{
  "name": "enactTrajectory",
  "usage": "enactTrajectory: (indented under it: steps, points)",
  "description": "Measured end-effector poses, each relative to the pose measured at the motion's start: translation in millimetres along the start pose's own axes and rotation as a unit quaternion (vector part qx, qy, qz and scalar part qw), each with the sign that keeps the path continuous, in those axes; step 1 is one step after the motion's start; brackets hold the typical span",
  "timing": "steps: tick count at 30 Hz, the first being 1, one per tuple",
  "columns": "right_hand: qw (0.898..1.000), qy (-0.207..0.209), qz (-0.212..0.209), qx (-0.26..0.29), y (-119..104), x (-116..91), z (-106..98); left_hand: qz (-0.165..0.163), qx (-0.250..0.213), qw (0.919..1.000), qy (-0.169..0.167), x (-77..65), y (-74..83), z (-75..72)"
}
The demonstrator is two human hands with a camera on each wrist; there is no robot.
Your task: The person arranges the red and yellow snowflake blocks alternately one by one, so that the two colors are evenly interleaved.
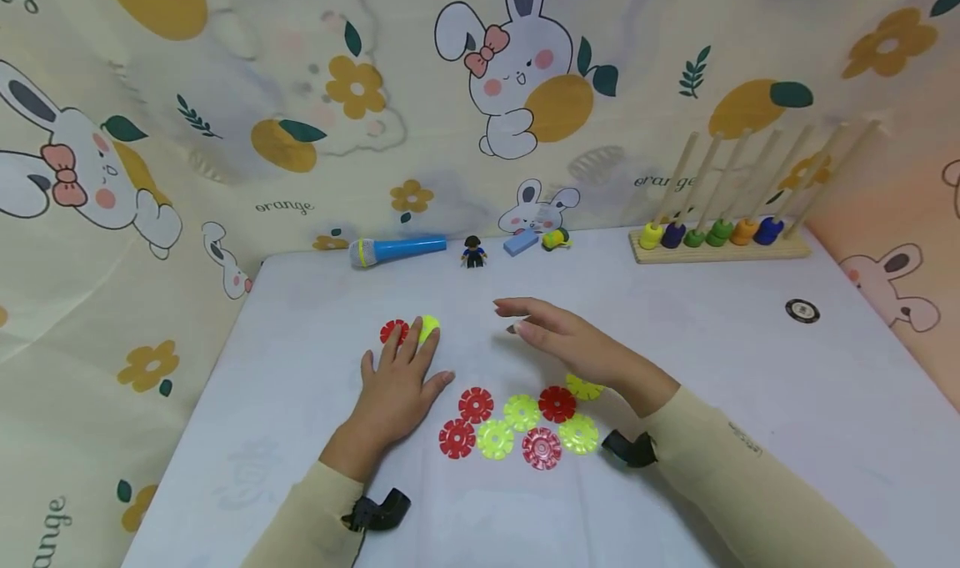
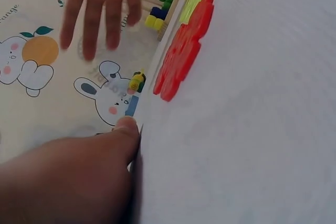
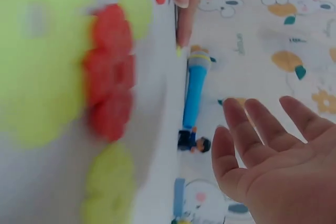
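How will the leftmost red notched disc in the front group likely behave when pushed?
The red notched disc lies flat and looks thin, so it should probably slide rather than tip or roll. Its glossy, plastic-like surface suggests it's light, stiff and perhaps slippery. Pushed rightward, it would likely nudge the yellow-green notched disc close beside it.

The left arm (image 1: 307, 518) reaches up and forward, and the left hand (image 1: 397, 401) lies palm down with its fingers (image 1: 408, 349) spread apart and its thumb (image 1: 438, 383) sticking out to the right. The right arm (image 1: 742, 476) comes in from the lower right. The right hand (image 1: 566, 334) is up in the air, loose, its fingers pointing left and bent a little, apart from the left one.
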State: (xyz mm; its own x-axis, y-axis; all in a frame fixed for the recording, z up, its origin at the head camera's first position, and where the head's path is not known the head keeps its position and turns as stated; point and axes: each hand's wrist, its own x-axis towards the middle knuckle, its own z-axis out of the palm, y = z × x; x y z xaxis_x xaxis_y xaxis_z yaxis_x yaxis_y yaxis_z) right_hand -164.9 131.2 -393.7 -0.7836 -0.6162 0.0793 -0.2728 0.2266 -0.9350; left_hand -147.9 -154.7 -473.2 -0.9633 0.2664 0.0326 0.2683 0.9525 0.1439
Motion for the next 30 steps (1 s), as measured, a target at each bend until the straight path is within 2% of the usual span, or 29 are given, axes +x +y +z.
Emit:
enactTrajectory:
  steps: [2,5,9,13,16,21,26,30]
  points:
    - [1.000,0.005,-0.002,0.027,1,-14,-3,0.003,-0.002,1.0000,0.002,0.3,-1.8,0.5]
    - [1.000,0.015,-0.003,0.025,8,-32,-9,0.011,-0.006,0.9999,0.006,1.3,-4.9,0.8]
    - [0.999,0.037,0.030,-0.026,24,-53,-12,0.019,-0.010,0.9997,0.009,2.7,-6.1,0.5]
    - [0.992,0.038,0.093,-0.080,41,-66,-8,0.020,-0.012,0.9996,0.013,2.6,-6.0,0.4]
    - [0.983,0.018,0.113,-0.141,49,-69,-3,0.014,-0.013,0.9997,0.014,1.8,-6.0,0.4]
    - [0.973,0.007,0.085,-0.214,53,-67,3,-0.009,-0.018,0.9997,0.014,0.3,-4.8,-1.3]
    - [0.970,0.032,0.076,-0.229,47,-65,6,-0.016,-0.018,0.9996,0.014,0.2,-4.0,-1.9]
    - [0.969,0.051,0.097,-0.221,38,-58,9,-0.017,-0.014,0.9997,0.012,0.2,-4.8,-1.0]
